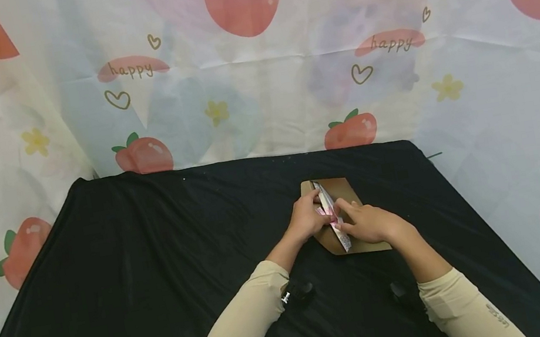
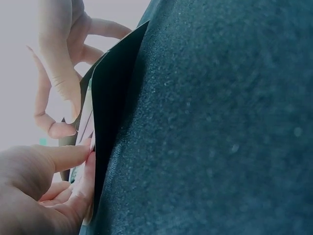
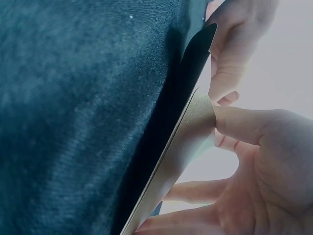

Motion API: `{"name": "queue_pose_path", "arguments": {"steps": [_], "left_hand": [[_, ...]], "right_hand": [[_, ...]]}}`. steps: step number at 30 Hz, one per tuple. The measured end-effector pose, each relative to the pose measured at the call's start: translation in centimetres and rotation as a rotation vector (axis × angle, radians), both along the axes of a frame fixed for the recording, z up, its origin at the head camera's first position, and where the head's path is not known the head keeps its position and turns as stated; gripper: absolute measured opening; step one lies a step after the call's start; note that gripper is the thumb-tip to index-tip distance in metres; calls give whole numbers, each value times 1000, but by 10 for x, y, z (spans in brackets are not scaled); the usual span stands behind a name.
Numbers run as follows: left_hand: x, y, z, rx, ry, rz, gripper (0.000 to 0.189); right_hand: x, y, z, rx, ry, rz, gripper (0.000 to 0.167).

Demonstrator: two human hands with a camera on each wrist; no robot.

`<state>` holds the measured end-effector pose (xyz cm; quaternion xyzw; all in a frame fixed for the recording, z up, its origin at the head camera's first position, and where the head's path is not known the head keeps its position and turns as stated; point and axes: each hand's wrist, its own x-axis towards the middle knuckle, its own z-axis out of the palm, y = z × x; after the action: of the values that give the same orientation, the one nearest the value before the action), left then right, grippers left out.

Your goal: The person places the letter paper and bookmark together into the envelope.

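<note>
A brown paper envelope [image 1: 340, 186] lies on the black cloth, its mouth propped up. White printed paper with pink patches [image 1: 326, 201] stands in that mouth, its lower part hidden inside. My left hand [image 1: 306, 217] pinches the paper at the opening between thumb and fingers, also seen in the left wrist view. From the other side, my right hand [image 1: 367, 222] reaches over the envelope. In the right wrist view, the right thumb and a finger [image 3: 239, 122] pinch the raised brown edge of the envelope [image 3: 188, 132], while the other fingers spread along its underside.
Black cloth [image 1: 160, 282] with soft creases covers the table. Behind it hangs a pale curtain [image 1: 256, 87] printed with fruit, hearts and lettering. Dark wrist devices [image 1: 299, 293] show below the forearms.
</note>
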<state>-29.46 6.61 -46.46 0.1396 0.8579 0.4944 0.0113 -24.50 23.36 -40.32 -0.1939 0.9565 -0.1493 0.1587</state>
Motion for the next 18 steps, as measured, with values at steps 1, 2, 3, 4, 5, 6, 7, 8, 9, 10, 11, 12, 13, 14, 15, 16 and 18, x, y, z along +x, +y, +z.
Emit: {"name": "queue_pose_path", "arguments": {"steps": [1, 2, 3, 4, 5, 6, 7, 8, 9, 10, 11, 12, 13, 14, 15, 16, 18], "left_hand": [[0, 0, 0, -2, 4, -1, 78], [0, 0, 0, -6, 5, -1, 78], [1, -1, 0, -10, 5, -1, 78], [1, -1, 1, -14, 6, -1, 78], [1, -2, 1, -21, 8, -1, 78], [1, -2, 2, -29, 9, 1, 78], [1, -3, 3, -42, 13, 4, 78], [2, -3, 3, -50, 15, 6, 77], [2, -4, 4, -61, 16, 6, 77], [2, -5, 6, -70, 19, 5, 76], [2, -6, 7, -76, 20, 3, 75], [2, -7, 8, -82, 20, 2, 74], [2, -8, 10, -83, 23, -1, 72], [2, -10, 11, -79, 20, -2, 71], [2, -12, 12, -80, 17, -3, 69], [2, -14, 13, -76, 15, -1, 67], [1, -18, 15, -60, 5, 3, 64]], "right_hand": [[0, 0, 0, 1, 0, 0, 30], [0, 0, 0, 1, 1, 2, 30], [0, 0, -1, 0, 2, 4, 30], [0, 0, -1, 0, 4, 5, 29], [0, 0, -1, -1, 7, 7, 28], [0, 0, -1, -3, 8, 10, 28], [0, 0, -1, -5, 11, 12, 28], [0, -1, -1, -6, 12, 15, 27], [0, -1, -1, -8, 13, 17, 27], [0, -1, -1, -8, 14, 17, 27], [0, -1, -1, -8, 14, 17, 27], [1, -1, -1, -7, 14, 15, 27], [1, -1, 0, -7, 15, 14, 27], [1, -1, 0, -5, 15, 12, 27], [2, -1, 0, -7, 14, 10, 27], [2, -1, 0, -7, 14, 9, 28], [3, -1, 0, -8, 16, 9, 28]]}}
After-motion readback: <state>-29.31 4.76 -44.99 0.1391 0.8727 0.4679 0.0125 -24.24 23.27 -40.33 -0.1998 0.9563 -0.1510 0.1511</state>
